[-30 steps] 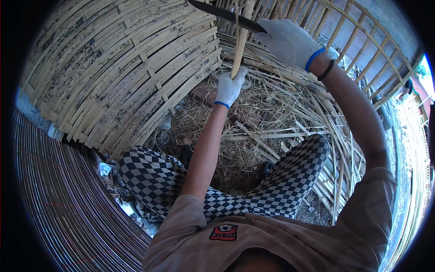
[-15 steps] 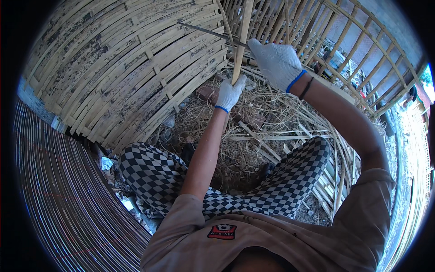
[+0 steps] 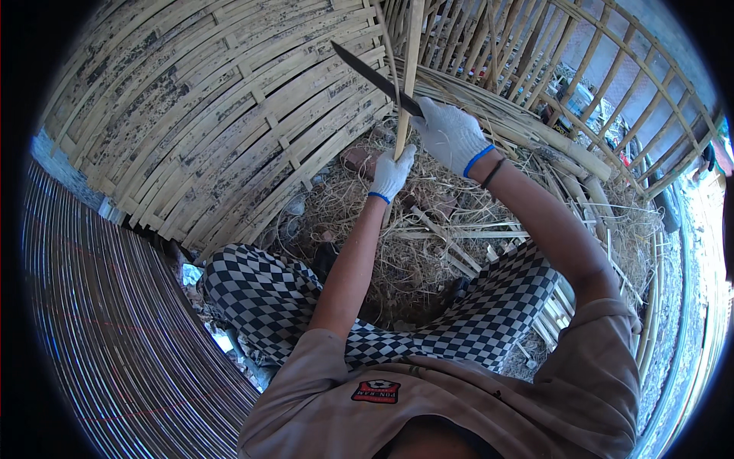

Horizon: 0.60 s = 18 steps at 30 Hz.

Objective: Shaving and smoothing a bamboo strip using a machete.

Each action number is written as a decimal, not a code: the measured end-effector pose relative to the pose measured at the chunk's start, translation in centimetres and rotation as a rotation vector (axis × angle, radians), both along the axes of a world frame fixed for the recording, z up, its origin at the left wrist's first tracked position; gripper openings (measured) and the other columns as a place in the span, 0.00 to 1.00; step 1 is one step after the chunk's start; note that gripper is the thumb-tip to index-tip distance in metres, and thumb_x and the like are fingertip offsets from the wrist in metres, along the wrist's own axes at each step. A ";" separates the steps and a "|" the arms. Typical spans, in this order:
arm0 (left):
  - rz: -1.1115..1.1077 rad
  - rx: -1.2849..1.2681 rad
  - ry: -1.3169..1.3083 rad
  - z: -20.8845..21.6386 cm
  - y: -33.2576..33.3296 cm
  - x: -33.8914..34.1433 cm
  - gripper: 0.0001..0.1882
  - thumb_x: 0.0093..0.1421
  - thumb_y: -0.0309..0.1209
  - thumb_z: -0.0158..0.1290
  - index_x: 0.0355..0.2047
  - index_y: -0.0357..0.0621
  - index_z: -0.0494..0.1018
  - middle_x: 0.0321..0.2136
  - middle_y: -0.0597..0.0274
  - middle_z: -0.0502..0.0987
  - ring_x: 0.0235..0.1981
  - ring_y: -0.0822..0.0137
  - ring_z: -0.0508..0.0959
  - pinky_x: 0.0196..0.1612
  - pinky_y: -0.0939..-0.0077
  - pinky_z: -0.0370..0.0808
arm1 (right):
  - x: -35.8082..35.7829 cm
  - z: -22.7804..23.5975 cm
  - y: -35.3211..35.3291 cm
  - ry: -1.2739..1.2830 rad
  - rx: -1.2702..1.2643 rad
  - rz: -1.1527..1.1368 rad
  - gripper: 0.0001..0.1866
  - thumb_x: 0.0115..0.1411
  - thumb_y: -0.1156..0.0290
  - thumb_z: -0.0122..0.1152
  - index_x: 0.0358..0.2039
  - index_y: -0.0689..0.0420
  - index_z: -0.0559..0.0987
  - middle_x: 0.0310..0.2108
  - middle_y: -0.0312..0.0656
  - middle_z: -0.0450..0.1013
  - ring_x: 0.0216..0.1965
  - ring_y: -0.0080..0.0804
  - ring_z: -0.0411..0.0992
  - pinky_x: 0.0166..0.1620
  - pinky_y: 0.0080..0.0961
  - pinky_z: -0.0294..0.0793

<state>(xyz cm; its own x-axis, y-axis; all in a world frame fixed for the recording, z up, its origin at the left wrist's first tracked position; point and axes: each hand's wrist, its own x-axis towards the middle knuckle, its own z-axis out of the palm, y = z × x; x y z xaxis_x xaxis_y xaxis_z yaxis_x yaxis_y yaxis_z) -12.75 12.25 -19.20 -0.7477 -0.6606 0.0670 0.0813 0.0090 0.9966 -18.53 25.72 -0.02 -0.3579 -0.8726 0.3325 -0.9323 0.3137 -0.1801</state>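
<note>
Both my hands wear white knit gloves with blue cuffs. My left hand (image 3: 391,173) is closed around the near end of a long, pale bamboo strip (image 3: 410,67), which runs away from me past the upper edge. In my right hand (image 3: 451,136) is the handle of a long dark-bladed knife (image 3: 365,70), its tip pointing up and to the left. The blade crosses the strip a little beyond my left hand, beside a thin peeled sliver (image 3: 392,47). Whether the edge is biting into the strip I cannot tell.
A woven bamboo panel (image 3: 229,115) leans at the left, with a ribbed dark surface (image 3: 115,306) below it. Shavings (image 3: 413,260) and split bamboo cover the ground between my checkered legs. A bamboo slat frame (image 3: 612,84) stands at the far right.
My right hand has drawn the knife toward me and slightly left, and the blade now shows its broad side. The left hand still grips the strip, slightly lower.
</note>
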 end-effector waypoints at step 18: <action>-0.081 0.139 0.137 0.8 0.0 0.7 0.17 0.70 0.39 0.54 0.25 0.44 0.71 0.17 0.73 0.68 0.14 0.79 0.66 0.16 0.79 0.61 | -0.4 -3.5 0.1 -0.102 -0.001 0.140 0.15 0.68 0.60 0.51 0.43 0.59 0.73 0.34 0.55 0.78 0.39 0.57 0.77 0.40 0.48 0.76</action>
<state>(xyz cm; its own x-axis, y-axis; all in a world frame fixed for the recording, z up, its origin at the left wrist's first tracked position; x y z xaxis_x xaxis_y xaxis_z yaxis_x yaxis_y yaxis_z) -12.01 12.27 -18.41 -0.7892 -0.6084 0.0839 0.2107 -0.1400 0.9675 -18.93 25.79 -3.52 -0.2644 -0.9161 0.3013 -0.9438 0.1815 -0.2762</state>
